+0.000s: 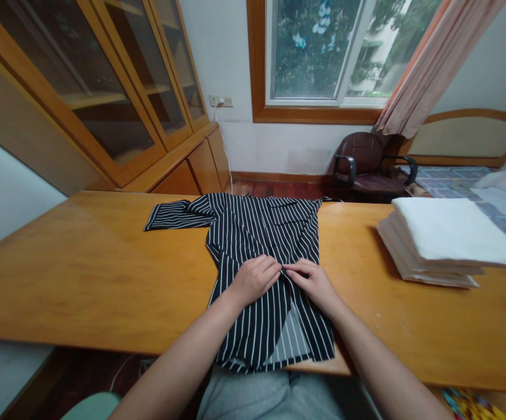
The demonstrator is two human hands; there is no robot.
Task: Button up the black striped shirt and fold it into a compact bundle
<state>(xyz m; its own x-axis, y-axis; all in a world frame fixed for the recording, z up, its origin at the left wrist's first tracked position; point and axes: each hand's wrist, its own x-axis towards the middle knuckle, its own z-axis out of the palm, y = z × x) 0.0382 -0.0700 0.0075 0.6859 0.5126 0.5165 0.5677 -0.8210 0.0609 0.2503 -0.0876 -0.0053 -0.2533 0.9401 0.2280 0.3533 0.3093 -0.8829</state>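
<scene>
A black shirt with white stripes (253, 233) lies spread on the wooden table (148, 286), its hem toward me. One sleeve stretches out to the left; the other side's sleeve does not show. My left hand (259, 277) and my right hand (312, 280) meet at the middle of the shirt front, fingertips pinched on the fabric along the front opening. Below them the front edges part, and the paler inside of the cloth shows. Whether a button is between the fingers cannot be made out.
At the table's right stands a stack of white folded sheets or boards (449, 233). Beyond the table are a brown armchair (362, 157), a bed (489, 186) and a glass-door cabinet (143, 87). A green stool (91, 407) and an open drawer (498, 402) are below the near edge.
</scene>
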